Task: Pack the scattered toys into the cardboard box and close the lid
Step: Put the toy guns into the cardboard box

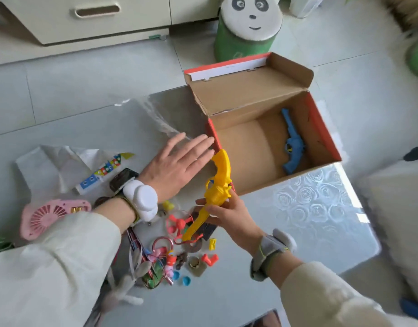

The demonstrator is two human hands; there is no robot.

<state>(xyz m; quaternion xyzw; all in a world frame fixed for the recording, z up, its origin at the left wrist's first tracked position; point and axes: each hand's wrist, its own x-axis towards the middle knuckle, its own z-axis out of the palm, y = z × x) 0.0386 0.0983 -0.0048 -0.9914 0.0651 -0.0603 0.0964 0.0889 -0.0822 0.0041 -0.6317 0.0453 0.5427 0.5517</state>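
Note:
An open cardboard box (321, 128) with red outer walls stands on the glass table, its lid (245, 86) tipped back. Inside it lies a blue toy pistol (292, 147). My right hand (229, 213) grips a yellow toy pistol (217, 185) by its middle, just outside the box's near left corner. My left hand (177, 168) hovers flat with straight fingers, its fingertips near the box's left wall. Below my hands lies a pile of small toys (172, 253): red propellers, rings, blue caps and figures.
A pink hand fan (50, 215), a white plastic bag (61, 164) and a tube (99, 173) lie at the table's left. A panda stool (245, 27) and a drawer cabinet (85, 17) stand on the floor beyond. The table's right edge (359, 194) is close to the box.

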